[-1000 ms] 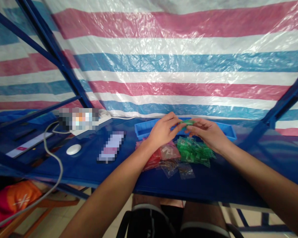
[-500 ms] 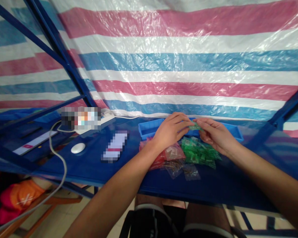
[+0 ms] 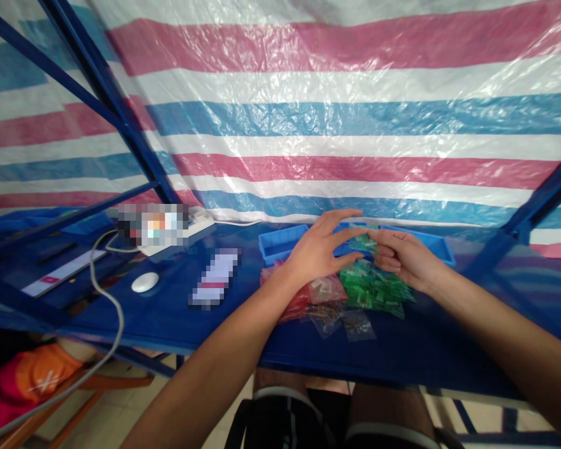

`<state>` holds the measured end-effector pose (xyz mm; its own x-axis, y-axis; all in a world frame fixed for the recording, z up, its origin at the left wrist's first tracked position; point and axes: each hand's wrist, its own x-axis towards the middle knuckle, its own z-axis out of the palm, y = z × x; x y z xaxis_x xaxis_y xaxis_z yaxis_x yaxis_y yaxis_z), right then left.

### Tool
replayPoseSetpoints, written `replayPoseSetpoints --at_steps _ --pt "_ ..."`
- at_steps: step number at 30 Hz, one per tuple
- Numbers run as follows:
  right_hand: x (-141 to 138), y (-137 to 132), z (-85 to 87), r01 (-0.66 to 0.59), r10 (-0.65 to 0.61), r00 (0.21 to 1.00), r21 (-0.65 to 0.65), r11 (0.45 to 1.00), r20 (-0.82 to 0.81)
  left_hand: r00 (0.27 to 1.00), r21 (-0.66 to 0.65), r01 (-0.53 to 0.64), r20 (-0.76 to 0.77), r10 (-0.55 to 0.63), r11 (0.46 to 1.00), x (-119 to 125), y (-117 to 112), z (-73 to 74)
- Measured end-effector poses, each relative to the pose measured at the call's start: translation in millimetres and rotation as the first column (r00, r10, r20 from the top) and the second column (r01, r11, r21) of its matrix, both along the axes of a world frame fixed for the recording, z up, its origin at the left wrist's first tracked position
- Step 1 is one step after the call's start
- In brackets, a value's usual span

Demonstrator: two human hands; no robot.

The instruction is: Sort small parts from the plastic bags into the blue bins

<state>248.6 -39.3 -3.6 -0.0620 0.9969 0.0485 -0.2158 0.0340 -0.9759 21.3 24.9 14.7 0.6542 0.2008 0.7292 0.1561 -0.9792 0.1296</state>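
Note:
My right hand (image 3: 399,254) pinches a small green plastic bag (image 3: 365,241) by its upper right edge, above the middle blue bin. Fingers spread, my left hand (image 3: 325,246) is beside the bag's left side; whether a fingertip touches it I cannot tell. Below the hands lies a heap of green bags (image 3: 376,290) with small parts in them. Left of it are red bags (image 3: 327,288), partly hidden by my left wrist. Clear bags (image 3: 358,325) with small dark parts lie nearest me.
Blue bins stand behind the heaps: a left bin (image 3: 280,244) and a right bin (image 3: 442,249). Farther left on the blue table (image 3: 168,318) are a blurred phone (image 3: 215,277), a white mouse (image 3: 145,282) and a power strip (image 3: 182,236). A pale cable (image 3: 115,299) hangs over the table edge.
My left hand's fingers have spread and drawn away from the green bag, which now hangs more in view from my right hand. The heaps look the same.

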Motion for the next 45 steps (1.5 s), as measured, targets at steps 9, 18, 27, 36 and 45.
replayPoseSetpoints --at_steps 9,18,27,36,45 --pt "-6.5 -1.8 1.1 0.144 -0.167 0.974 0.15 0.978 0.154 0.997 -0.006 -0.074 0.024 0.074 0.997 -1.0 3.8 -2.9" --pt "4.3 11.1 -10.2 0.162 -0.258 0.916 0.306 0.938 0.308 0.881 -0.119 -0.472 -0.018 0.473 0.874 -12.5 16.7 0.2" --pt "-0.1 8.8 -8.4 0.099 -0.221 0.896 0.311 0.945 0.385 0.907 -0.232 -0.403 0.026 0.42 0.885 -13.2 33.4 -10.5" --pt "-4.0 6.7 -3.6 0.089 -0.201 0.899 0.288 0.954 0.388 0.911 -0.243 -0.405 -0.026 0.412 0.882 -10.7 40.4 -17.4" --pt "-3.7 3.2 -5.9 -0.002 -0.228 0.798 0.381 0.925 0.558 0.857 -0.143 -0.515 -0.092 0.507 0.845 -12.4 27.2 -7.6"
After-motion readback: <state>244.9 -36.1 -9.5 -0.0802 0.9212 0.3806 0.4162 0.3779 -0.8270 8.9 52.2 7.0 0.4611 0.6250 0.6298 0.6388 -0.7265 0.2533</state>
